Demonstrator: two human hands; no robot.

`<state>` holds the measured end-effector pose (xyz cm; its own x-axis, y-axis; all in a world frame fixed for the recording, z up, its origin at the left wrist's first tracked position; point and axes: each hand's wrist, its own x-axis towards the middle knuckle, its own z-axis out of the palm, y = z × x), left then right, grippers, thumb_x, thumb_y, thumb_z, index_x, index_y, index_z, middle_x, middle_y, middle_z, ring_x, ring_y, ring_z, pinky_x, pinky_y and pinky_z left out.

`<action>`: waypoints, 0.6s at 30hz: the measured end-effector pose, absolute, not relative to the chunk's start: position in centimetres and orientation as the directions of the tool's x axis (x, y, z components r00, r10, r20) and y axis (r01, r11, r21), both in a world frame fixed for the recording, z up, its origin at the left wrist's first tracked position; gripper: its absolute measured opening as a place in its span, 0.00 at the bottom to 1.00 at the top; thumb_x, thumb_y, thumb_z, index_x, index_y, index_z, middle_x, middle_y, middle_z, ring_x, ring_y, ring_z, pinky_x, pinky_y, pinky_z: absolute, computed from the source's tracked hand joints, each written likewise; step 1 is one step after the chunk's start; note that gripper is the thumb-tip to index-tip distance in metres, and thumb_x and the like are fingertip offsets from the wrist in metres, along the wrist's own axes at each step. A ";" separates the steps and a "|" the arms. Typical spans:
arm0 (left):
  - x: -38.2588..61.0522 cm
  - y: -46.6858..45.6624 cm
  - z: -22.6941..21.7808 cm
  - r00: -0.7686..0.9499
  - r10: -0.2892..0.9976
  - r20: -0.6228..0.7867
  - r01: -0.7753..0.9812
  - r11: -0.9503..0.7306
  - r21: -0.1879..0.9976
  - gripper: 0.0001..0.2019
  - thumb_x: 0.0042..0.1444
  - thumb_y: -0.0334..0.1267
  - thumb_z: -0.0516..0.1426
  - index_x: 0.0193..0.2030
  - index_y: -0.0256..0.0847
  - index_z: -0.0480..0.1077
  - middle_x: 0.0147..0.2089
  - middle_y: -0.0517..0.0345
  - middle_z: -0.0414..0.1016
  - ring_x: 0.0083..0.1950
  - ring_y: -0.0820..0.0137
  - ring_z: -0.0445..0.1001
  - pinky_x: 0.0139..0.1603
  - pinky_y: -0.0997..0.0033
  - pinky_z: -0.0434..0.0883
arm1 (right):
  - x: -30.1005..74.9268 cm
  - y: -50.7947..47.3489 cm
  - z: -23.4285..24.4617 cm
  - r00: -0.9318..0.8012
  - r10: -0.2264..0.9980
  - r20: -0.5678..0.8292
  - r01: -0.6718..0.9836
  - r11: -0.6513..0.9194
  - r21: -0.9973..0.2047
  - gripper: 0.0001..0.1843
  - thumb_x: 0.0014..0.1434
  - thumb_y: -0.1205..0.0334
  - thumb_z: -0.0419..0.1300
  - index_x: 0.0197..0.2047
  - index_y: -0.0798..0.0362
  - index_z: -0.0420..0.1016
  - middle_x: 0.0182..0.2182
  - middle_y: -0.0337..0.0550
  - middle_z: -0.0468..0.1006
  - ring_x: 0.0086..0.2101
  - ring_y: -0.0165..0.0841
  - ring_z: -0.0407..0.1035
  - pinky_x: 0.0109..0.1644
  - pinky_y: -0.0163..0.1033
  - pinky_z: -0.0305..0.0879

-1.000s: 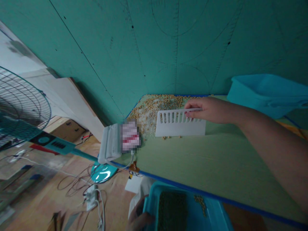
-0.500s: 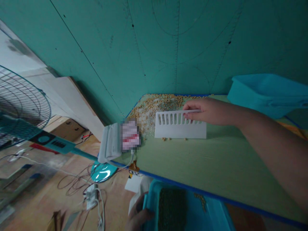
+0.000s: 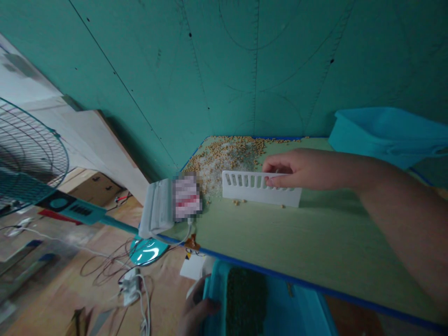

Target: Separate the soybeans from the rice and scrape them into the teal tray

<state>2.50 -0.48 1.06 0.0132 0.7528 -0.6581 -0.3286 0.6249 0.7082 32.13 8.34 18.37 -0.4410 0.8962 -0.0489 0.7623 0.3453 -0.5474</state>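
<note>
My right hand (image 3: 297,169) grips the top edge of a white slotted plastic plate (image 3: 261,192), which stands on its long edge on the green tabletop. Behind the plate, towards the wall, small yellow beans (image 3: 224,148) lie scattered among whitish granules (image 3: 213,179). A few loose beans (image 3: 240,202) sit just in front of the plate. Below the table edge, my left hand (image 3: 199,308) is closed on the left rim of a blue plastic bin (image 3: 294,315). Inside that bin lies a dark greenish block or mass (image 3: 247,301) that I cannot identify.
A second blue bin (image 3: 378,135) stands at the table's back right. A clamped white holder with a blurred screen (image 3: 187,198) is at the left end. Left of the table are a fan (image 3: 28,158), cables and a power strip (image 3: 130,285) on the floor.
My right hand has brought the plate slightly nearer the front edge, and its right end is now tilted lower. My left hand still holds the bin; fewer beans show inside it.
</note>
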 end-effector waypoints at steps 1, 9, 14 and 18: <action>2.7 -0.5 1.2 0.019 0.751 -0.661 -0.335 0.627 0.703 0.17 0.21 0.22 0.57 0.21 0.40 0.78 0.13 0.64 0.72 0.16 0.72 0.67 0.18 0.76 0.62 | 32.0 8.2 18.5 -0.455 0.889 -0.048 0.768 0.364 -0.527 0.09 0.54 0.55 0.53 0.34 0.51 0.69 0.27 0.36 0.72 0.26 0.29 0.64 0.25 0.33 0.52; 3.3 -1.1 1.4 0.089 0.712 -0.697 -0.406 0.664 0.627 0.15 0.22 0.24 0.60 0.20 0.45 0.77 0.13 0.67 0.72 0.15 0.75 0.64 0.16 0.78 0.59 | 31.4 7.6 19.2 -0.461 0.886 -0.057 0.798 0.386 -0.462 0.07 0.55 0.59 0.53 0.31 0.52 0.68 0.26 0.37 0.71 0.25 0.28 0.63 0.24 0.33 0.49; 3.2 -1.0 1.4 0.057 0.750 -0.659 -0.366 0.630 0.685 0.15 0.21 0.22 0.58 0.19 0.43 0.77 0.13 0.66 0.71 0.18 0.71 0.68 0.20 0.75 0.63 | 30.9 7.0 19.6 -0.491 0.867 -0.081 0.801 0.412 -0.435 0.07 0.54 0.59 0.53 0.30 0.52 0.68 0.25 0.36 0.71 0.23 0.27 0.62 0.24 0.33 0.48; 3.5 -0.8 1.5 0.049 0.760 -0.648 -0.343 0.622 0.704 0.15 0.21 0.22 0.56 0.19 0.41 0.77 0.09 0.67 0.67 0.13 0.75 0.60 0.17 0.75 0.59 | 30.4 6.4 19.8 -0.528 0.844 -0.094 0.789 0.446 -0.422 0.05 0.53 0.62 0.53 0.29 0.52 0.67 0.24 0.36 0.70 0.23 0.27 0.61 0.24 0.33 0.48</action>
